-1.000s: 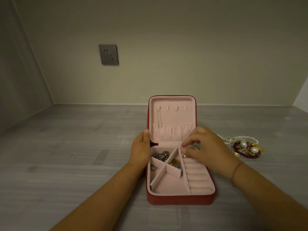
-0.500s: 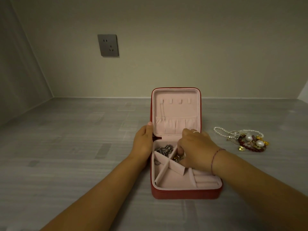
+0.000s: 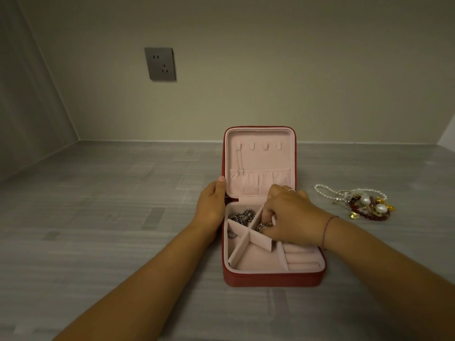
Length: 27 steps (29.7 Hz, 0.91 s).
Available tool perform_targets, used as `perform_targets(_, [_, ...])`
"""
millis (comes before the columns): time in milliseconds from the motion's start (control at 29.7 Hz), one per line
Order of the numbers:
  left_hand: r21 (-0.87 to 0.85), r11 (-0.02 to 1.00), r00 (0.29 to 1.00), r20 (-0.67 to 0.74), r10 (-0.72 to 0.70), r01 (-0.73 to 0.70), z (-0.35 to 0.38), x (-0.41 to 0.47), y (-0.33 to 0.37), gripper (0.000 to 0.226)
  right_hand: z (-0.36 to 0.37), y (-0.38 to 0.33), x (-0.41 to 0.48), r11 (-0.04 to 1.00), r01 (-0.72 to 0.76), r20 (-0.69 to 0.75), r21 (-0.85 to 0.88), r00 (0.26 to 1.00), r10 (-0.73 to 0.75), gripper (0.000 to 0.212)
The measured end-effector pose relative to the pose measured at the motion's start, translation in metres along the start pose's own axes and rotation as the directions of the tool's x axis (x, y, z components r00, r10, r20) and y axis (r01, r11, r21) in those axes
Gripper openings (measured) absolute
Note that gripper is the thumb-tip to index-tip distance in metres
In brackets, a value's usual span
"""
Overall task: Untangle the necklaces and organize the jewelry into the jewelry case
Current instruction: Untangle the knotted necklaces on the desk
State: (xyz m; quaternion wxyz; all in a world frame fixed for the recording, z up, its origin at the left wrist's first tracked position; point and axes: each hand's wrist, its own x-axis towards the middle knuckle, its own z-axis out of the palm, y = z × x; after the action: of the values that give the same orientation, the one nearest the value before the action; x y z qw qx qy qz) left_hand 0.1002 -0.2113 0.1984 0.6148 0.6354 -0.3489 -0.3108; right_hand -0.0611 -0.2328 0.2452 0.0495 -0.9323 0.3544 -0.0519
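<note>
A red jewelry case [image 3: 270, 279] with pink lining stands open on the grey table, its lid [image 3: 258, 156] upright. A silver chain [image 3: 242, 216] lies in the far left compartment. My left hand [image 3: 211, 203] grips the case's left side near the hinge, thumb against the lid edge. My right hand [image 3: 290, 215] reaches into the compartment beside the chain, its fingertips curled down and pinching a small metal piece [image 3: 264, 225]. A tangled pile of jewelry [image 3: 366, 204], with pearls, red beads and gold bits, lies on the table to the right of the case.
A white pearl strand [image 3: 325, 191] trails from the pile toward the case. The ring rolls [image 3: 299, 260] at the case's near right show below my wrist. A wall with a grey socket [image 3: 160, 64] stands behind the table.
My right hand moved from above the ring rolls leftward into the divided compartment, and its fingers curled down onto the small metal piece. The left hand stayed on the case.
</note>
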Motion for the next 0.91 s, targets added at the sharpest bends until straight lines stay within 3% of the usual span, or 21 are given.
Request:
perform_targets(168, [-0.009,1.0,1.0,0.01,-0.004,0.004,-0.001,0.002,-0.002,0.037,-0.017,0.015,-0.001,0.927,0.023,-0.095,0.374,0.995,0.014,0.014])
perform_targets(371, [-0.005,1.0,0.999,0.037,0.006,-0.006,-0.002,0.002,-0.003,0.039,-0.028,0.02,-0.009,0.741,-0.017,-0.05,0.671,0.996,0.068,0.002])
perform_targets(573, [0.002,1.0,1.0,0.031,-0.002,0.002,-0.001,0.002,-0.002,0.036,-0.049,0.02,-0.013,0.544,0.054,-0.154,0.837,0.978,0.14,0.006])
perform_targets(909, [0.024,1.0,1.0,0.024,0.006,-0.007,-0.003,0.002,-0.002,0.04,-0.094,0.019,-0.031,0.314,0.252,-0.319,0.915,0.93,0.181,0.009])
